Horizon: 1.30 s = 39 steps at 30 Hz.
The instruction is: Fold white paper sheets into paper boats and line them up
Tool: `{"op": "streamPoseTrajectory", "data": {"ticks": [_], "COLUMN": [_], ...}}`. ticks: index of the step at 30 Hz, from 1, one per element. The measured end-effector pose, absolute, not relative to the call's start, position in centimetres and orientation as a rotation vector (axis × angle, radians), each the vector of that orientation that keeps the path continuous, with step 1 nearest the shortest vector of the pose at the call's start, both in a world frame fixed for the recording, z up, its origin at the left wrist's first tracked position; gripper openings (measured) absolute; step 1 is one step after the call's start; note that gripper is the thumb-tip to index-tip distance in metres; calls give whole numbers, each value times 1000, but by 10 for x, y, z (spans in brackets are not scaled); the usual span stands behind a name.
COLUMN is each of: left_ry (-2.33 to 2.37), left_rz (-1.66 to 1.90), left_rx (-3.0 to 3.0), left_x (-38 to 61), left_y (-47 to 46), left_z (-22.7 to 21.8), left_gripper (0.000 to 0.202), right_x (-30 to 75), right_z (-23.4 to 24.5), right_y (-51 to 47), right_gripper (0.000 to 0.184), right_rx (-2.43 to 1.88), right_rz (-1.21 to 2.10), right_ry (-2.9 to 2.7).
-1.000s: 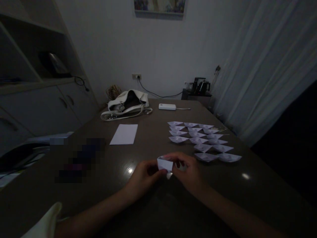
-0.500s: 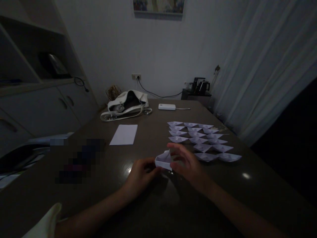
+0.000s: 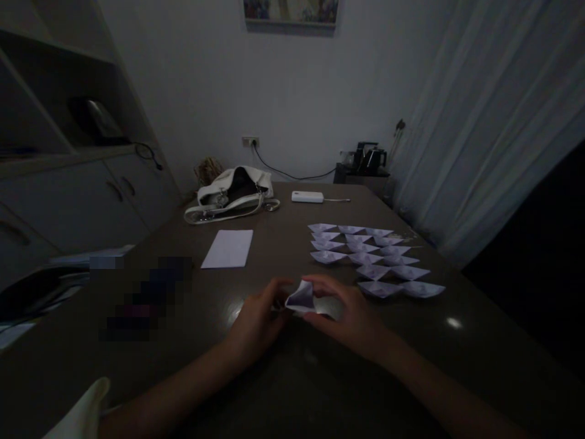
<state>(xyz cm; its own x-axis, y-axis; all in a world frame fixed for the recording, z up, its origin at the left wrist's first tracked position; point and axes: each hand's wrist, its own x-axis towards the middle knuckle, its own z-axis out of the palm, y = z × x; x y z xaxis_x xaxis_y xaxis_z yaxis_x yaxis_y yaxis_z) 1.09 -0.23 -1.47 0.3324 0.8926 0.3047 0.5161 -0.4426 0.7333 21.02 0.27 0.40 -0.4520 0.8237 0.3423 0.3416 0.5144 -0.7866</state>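
Between my hands, just above the dark table, is a small folded piece of white paper point(image 3: 301, 297) with its pocket spread apart. My left hand point(image 3: 261, 311) grips its left edge, the fingertips partly hidden behind the paper. On the other side, my right hand point(image 3: 345, 308) pinches it with the fingers at the top corner and the thumb at the lower edge. Several white paper boats point(image 3: 375, 272) stand in rows on the table to the right, beyond my right hand. A stack of white paper point(image 3: 228, 249) lies to the left, past my left hand.
A white handbag point(image 3: 235, 192) sits at the table's far left. Near the far edge lies a white power bank point(image 3: 307, 197) with a short cable. A blurred dark patch point(image 3: 150, 299) covers the table's left side. A dark kettle point(image 3: 372, 160) stands beyond on a small stand.
My right hand has closed in on the paper and now pinches its right side. The paper has turned, and its pocket shows wider than before. The boats and the stack stay put.
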Motion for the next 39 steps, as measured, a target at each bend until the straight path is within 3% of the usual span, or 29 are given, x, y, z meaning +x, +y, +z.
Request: {"op": "streamPoseTrajectory", "data": {"ticks": [3,8,14,22,32,39], "left_ry": [1118,1069,1014,890,719,781], "left_rz": [890,954,1146,1171,1153,1117], "left_rx": [2190,2229,2218,2311,2208,2222], "left_x": [8,5,5,6,6,7], "left_y": [-2,-2,-4,-6,-10,-11], "left_z": [-16,-16,-14,-12,-1,5], "left_gripper": [52,38,31,27,14,16], "right_x": [211,213,212,211,216,210], "right_z": [0,0,-3,4,7,-3], "right_y": [2,0,4,3,6,8], "right_gripper": [56,60,36,34,16,20], "right_rx": [-942,-923,-896,-850,-703,-833], "right_rz": [689,720,790,750,1196,1112], "right_ry": [-2115,-2121,-1962,-2078,-1916,-1713]}}
